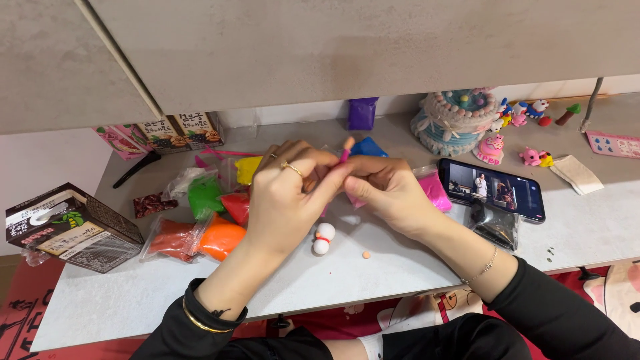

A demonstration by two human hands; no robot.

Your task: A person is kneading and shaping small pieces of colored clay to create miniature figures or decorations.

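My left hand (287, 193) and my right hand (387, 190) meet above the grey table (400, 267), fingers pinched together around a thin pink stick-like tool (345, 152) with a peach tip poking up between them. Just below the hands lies a small white clay figure (323, 239) made of two balls with a red band. A tiny orange clay dot (366, 255) rests a little to its right. Whatever sits between the fingertips is hidden.
Bags of coloured clay lie around: orange (220, 239), red (170, 237), green (203, 197), yellow (248, 168), blue (368, 147), pink (435, 190), purple (362, 113). A phone (493, 189) leans at right, a clay cake (457, 120) and small figurines (527, 113) behind. A dark carton (70, 227) stands left.
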